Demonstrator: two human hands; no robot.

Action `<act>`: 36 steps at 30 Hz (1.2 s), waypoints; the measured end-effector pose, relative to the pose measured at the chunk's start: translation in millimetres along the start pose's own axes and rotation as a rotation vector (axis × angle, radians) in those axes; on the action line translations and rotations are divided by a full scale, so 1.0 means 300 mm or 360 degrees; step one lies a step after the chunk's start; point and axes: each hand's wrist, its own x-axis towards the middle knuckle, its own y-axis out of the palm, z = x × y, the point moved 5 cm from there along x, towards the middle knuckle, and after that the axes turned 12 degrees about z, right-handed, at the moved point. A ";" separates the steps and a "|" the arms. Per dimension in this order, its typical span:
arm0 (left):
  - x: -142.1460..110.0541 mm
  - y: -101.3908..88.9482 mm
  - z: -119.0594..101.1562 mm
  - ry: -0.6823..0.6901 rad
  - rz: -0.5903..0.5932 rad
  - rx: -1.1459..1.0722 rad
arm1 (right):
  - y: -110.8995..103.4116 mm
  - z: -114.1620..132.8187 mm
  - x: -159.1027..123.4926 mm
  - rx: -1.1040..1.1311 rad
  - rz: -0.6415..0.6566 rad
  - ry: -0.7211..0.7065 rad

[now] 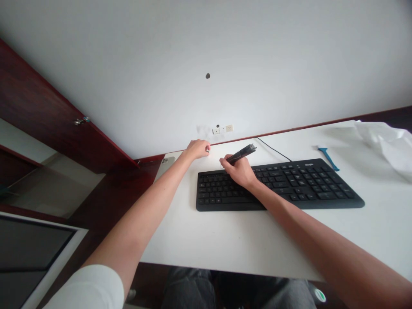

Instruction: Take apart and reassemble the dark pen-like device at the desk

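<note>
My right hand [240,171] is closed around a thick black pen-shaped tool [240,154] above the upper left of a black keyboard [277,185]. The tool tilts up to the right, and its upper end is grey and uneven; its exact kind is unclear. Near the table's back edge, my left hand [198,149] has its fingers curled together. A tiny dark thing [207,151] shows at the fingertips, too small to name. From the keyboard's back edge a black cable [273,149] runs toward the wall.
A blue tool with a T-shaped head [328,158] lies right of the keyboard, beside crumpled white sheeting [386,139]. A phone [168,161] lies at the white table's [206,236] back left corner. Wall sockets [222,129] sit behind; a dark red door [58,103] stands left.
</note>
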 end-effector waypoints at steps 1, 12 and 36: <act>-0.010 -0.004 0.004 0.0003 -0.0030 0.0003 | 0.000 0.001 0.000 0.0001 0.0000 -0.0003; -0.347 0.058 -0.118 0.0176 -0.0843 -0.0796 | -0.001 0.007 -0.004 0.0068 -0.0008 -0.0009; -0.393 0.181 -0.281 0.0509 -0.0552 -0.0824 | -0.089 0.034 -0.002 -0.0227 -0.0131 0.0035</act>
